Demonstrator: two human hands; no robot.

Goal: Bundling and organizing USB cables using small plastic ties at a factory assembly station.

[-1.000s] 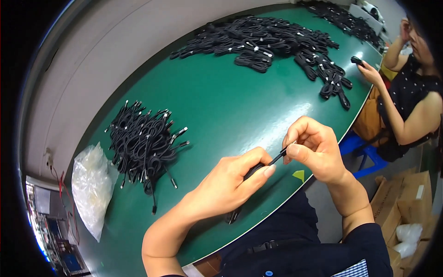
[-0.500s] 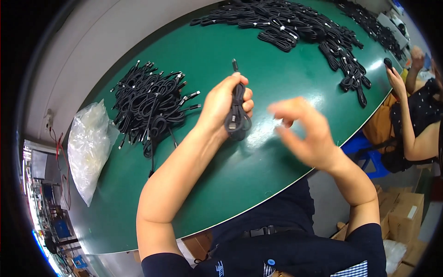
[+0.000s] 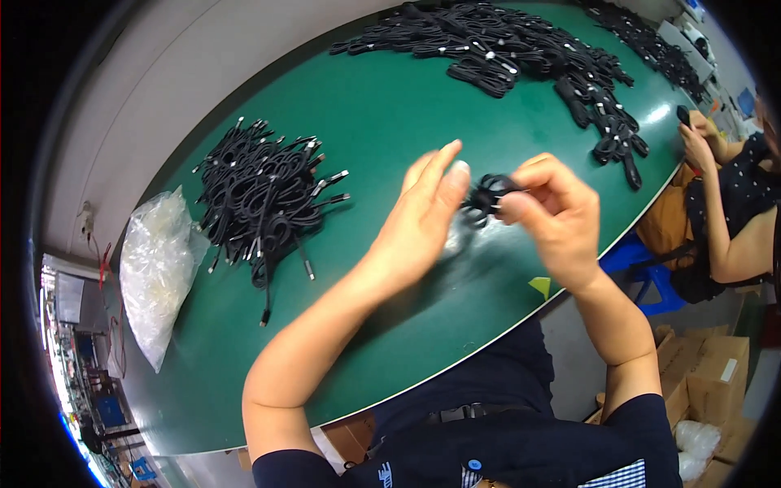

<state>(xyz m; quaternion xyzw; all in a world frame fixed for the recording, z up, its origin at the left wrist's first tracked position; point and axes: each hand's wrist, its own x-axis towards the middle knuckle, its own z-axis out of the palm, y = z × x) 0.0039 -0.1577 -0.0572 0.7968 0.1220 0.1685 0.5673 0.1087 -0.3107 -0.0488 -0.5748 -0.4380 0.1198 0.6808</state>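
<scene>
A coiled black cable point(image 3: 486, 198) is gripped between the thumb and fingers of my right hand point(image 3: 560, 218), above the middle of the table. Close on its left is my left hand point(image 3: 419, 213), open, with the fingers stretched out together and the thumb beside the coil. Whether the left thumb touches the cable is hard to tell. To the left lies a heap of black cables point(image 3: 264, 191) with silvery plugs, some ends sticking out toward my left arm.
A clear plastic bag point(image 3: 159, 268) of small pale pieces lies at the table's left edge. Bundled cables point(image 3: 488, 41) spread along the far side of the green table point(image 3: 366, 106). A yellow-green scrap point(image 3: 540, 285) sits by the near edge. Another person point(image 3: 736, 187) works at the right.
The coiled cable has passed from my left hand to my right hand. My left fingers have straightened out. A yellow-green scrap now shows at the near edge.
</scene>
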